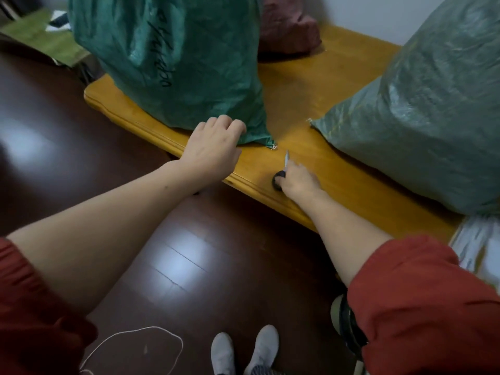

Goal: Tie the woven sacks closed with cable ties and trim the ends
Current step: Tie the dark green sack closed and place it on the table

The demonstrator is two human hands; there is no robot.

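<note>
A dark green woven sack (173,60) with black writing stands on the yellow wooden table (303,93). My left hand (213,147) grips its lower front corner at the table edge, fingers curled into the fabric. A paler grey-green sack (427,109) lies on the table to the right. Between the two sacks my right hand (297,181) holds black-handled scissors (281,174), the blades pointing away from me over the tabletop. No cable tie is visible.
A dark red bag (289,25) sits at the back of the table. The floor is dark glossy wood, with a loop of white string (135,339) near my white shoes (243,353). White plastic (479,244) lies past the table's right end.
</note>
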